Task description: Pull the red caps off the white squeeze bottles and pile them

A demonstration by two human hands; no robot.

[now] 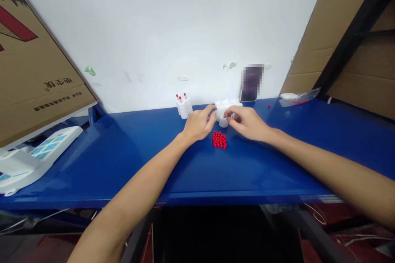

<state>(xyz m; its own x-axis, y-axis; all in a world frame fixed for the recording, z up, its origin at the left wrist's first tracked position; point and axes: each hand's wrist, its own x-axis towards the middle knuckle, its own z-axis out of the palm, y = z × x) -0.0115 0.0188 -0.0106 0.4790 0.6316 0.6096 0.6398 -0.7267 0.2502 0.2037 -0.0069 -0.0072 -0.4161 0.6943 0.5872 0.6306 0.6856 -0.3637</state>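
Note:
Small red caps (219,140) stand in a tight cluster on the blue table, just in front of my hands. Behind them is a group of white bottles (228,102), partly hidden by my right hand. My left hand (200,123) is at the left side of this group, thumb and forefinger curved toward each other around something too small to make out. My right hand (245,122) touches or nearly touches the front white bottle (223,122) with curled fingers. Several white bottles with red tips (184,107) stand against the wall, left of my left hand.
A phone (250,84) leans on the wall at the back. A clear plastic bag (299,98) and a single red cap (269,106) lie at the back right. On the left are a white plastic device (40,156) and a big cardboard box (40,61). The blue table's front edge (216,198) runs across below.

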